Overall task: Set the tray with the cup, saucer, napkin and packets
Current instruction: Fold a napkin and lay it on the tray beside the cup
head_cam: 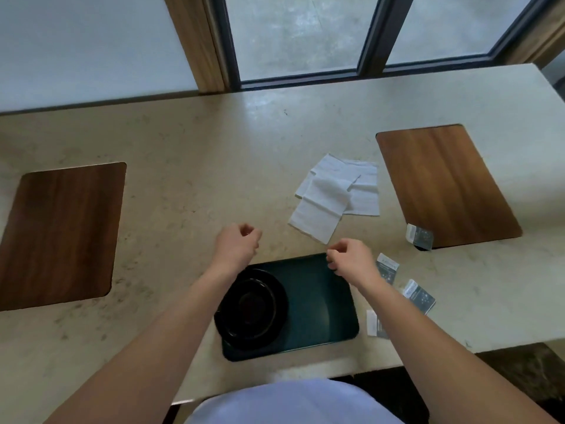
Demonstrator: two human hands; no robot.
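Two hands hover over the tray's (321,301) far edge, arms stretched fwd. Left hand (237,244) and right hand (351,260) each have a loosely curled grip, holding nothing.

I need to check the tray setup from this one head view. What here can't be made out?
- Print on the packets: too small and blurred to read.
- One packet: partly hidden by the right forearm.
- Cup versus saucer: black on black on the dark tray, so not told apart.
- Napkins: they overlap, so the count is unclear.
- Left hand and right hand: fingers curled, so the palms are hidden.
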